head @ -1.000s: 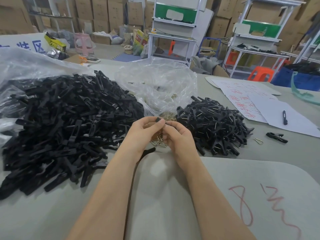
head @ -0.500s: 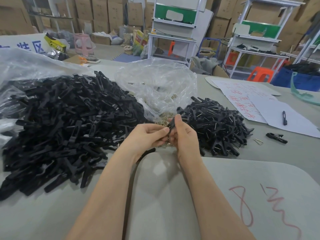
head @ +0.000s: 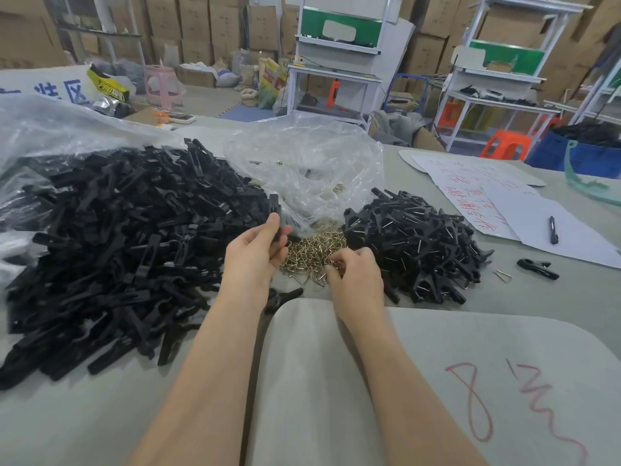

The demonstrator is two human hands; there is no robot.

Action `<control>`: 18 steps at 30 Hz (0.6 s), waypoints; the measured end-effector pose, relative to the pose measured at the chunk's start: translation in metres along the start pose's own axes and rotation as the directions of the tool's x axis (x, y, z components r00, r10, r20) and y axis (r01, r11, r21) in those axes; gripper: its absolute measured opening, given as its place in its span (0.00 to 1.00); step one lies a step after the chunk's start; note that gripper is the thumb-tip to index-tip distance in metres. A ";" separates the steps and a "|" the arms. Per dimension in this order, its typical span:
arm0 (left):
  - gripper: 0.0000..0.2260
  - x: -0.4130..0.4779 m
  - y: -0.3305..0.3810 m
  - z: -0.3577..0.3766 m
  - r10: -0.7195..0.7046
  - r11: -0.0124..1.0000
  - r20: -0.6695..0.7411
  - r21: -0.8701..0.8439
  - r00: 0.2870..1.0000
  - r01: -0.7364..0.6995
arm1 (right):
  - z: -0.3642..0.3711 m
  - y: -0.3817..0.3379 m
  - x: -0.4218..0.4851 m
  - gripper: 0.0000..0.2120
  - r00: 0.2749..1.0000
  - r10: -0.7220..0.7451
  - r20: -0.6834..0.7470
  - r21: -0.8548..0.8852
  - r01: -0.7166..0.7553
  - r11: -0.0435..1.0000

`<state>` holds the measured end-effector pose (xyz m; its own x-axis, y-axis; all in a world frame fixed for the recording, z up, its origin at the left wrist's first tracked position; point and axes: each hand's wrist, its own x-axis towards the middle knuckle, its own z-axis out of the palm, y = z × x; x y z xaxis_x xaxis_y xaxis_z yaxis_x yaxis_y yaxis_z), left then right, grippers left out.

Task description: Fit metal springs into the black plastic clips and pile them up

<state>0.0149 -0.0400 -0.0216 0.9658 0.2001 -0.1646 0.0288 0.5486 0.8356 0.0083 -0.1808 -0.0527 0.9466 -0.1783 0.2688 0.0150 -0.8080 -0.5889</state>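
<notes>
Grey tabletop (head: pixel 84 415), black clips (head: pixel 117 247) heaped, cardboard boxes (head: pixel 208 25) behind

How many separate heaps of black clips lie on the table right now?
2. A large heap on the left, partly inside a plastic bag, and a smaller heap on the right, beside the springs. A few single clips lie apart; the bag may hide more.

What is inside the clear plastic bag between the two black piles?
A few brass-coloured springs show through the film of the clear plastic bag, and a spring heap lies at its mouth. The crumpled, glaring film hides whatever else is inside.
</notes>
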 end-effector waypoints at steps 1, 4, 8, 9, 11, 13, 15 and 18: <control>0.06 0.000 0.000 0.000 -0.006 1.000 -0.004 0.006 1.000 0.006 | 0.000 0.000 0.000 0.10 1.000 -0.003 -0.030 0.045 0.004 0.999; 0.06 0.000 -0.002 0.000 -0.008 0.999 0.019 0.043 1.000 0.007 | -0.002 -0.002 0.000 0.07 0.991 0.016 -0.132 0.278 0.021 0.960; 0.06 0.000 -0.005 0.001 -0.028 0.996 0.103 0.086 0.994 0.019 | -0.005 -0.005 -0.001 0.04 0.986 0.115 -0.117 0.541 -0.034 0.841; 0.06 -0.001 -0.005 0.002 -0.034 0.995 0.117 0.096 0.993 0.023 | -0.005 -0.005 -0.001 0.03 0.987 0.111 -0.118 0.540 -0.030 0.841; 0.06 0.000 -0.006 0.003 -0.044 0.993 0.128 0.111 0.991 0.030 | -0.006 -0.007 -0.001 0.03 0.984 0.091 -0.151 0.519 0.000 0.855; 0.06 0.000 -0.006 0.002 -0.049 0.992 0.130 0.121 0.990 0.033 | -0.006 -0.006 0.000 0.04 0.974 0.023 -0.227 0.443 0.082 0.893; 0.05 0.001 -0.007 0.002 -0.050 0.991 0.129 0.126 0.990 0.034 | -0.007 -0.005 0.001 0.05 0.947 -0.096 -0.307 0.284 0.187 0.940; 0.06 0.002 -0.008 0.003 -0.047 0.989 0.121 0.145 0.992 0.029 | -0.009 -0.004 0.002 0.06 0.925 -0.180 -0.335 0.130 0.235 0.963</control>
<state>0.0177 -0.0464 -0.0273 0.9875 0.0748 -0.1389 0.0936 0.4308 0.8976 0.0070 -0.1828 -0.0426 0.7648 -0.2072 0.6101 0.2789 -0.7472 -0.6033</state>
